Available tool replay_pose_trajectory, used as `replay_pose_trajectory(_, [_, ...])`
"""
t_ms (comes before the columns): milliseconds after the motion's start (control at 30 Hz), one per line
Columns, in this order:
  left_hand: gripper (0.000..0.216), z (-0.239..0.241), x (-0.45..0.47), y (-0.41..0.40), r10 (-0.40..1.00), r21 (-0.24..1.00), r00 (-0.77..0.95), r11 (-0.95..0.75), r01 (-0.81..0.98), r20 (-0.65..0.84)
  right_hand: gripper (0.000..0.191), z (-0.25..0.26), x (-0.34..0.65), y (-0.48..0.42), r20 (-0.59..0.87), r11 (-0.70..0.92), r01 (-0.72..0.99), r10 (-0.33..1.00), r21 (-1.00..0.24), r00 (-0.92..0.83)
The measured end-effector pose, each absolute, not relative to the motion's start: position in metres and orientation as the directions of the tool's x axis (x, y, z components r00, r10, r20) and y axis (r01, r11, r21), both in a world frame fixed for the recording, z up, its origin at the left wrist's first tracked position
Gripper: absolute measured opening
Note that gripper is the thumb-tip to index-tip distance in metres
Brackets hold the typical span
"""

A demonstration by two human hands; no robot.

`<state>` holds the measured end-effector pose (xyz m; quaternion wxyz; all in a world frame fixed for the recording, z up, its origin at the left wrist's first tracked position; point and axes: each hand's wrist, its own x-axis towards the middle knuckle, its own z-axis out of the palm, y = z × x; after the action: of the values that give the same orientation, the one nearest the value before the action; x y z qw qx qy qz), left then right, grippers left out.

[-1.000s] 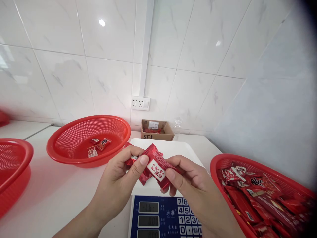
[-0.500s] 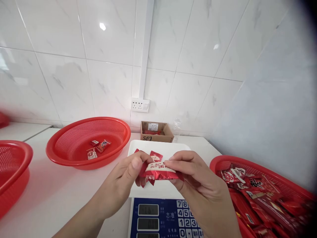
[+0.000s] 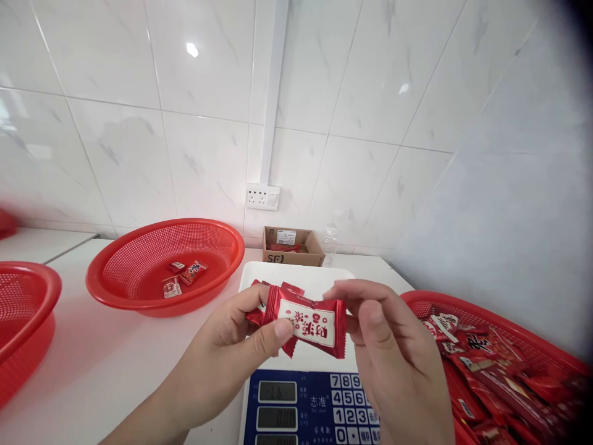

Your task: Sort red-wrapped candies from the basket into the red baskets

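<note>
Both hands hold one red candy packet (image 3: pixel 309 324) with a white label, level above the white pan (image 3: pixel 296 279) of a weighing scale. My left hand (image 3: pixel 234 349) pinches its left end with thumb and fingers, and more red packets (image 3: pixel 258 314) are bunched in that same hand behind it. My right hand (image 3: pixel 386 346) grips the packet's right end with closed fingers. The scale's blue panel (image 3: pixel 310 408) with displays and number keys lies just below the hands.
A red mesh basket (image 3: pixel 152 296) with three small packets stands at the left, another red basket (image 3: pixel 28 309) at the far left edge. A red basket (image 3: pixel 491 364) full of red packets sits at the right. A small cardboard box (image 3: pixel 291 246) stands by the tiled wall.
The packet has been turned between the hands from edge-on to face-on, so its white label now shows fully. My right hand shifted slightly right and down.
</note>
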<state>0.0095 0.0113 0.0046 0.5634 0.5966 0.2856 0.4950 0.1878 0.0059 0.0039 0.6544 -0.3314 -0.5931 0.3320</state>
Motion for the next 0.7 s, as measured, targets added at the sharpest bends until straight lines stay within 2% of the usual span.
replay_pose_trajectory(100, [0.011,0.007,0.012,0.007,0.893,0.953,0.337,-0.259,-0.16,0.299,0.033,0.007,0.187,0.005,0.434,0.429,-0.09,0.9,-0.899,-0.049])
replay_pose_trajectory(267, [0.014,0.005,0.011,0.008,0.889,0.955,0.353,-0.255,-0.15,0.293,0.029,0.014,0.181,-0.003,0.246,0.243,-0.044,0.964,-0.969,-0.098])
replay_pose_trajectory(567, [0.021,0.006,0.014,0.007,0.855,0.953,0.421,-0.283,-0.113,0.304,0.025,0.014,0.177,-0.005,0.245,0.242,-0.053,0.968,-0.969,-0.056])
replay_pose_trajectory(700, [0.021,0.006,0.013,0.009,0.899,0.942,0.281,-0.32,-0.105,0.337,0.025,0.014,0.182,-0.001,0.198,0.208,0.042,0.964,-0.977,-0.181])
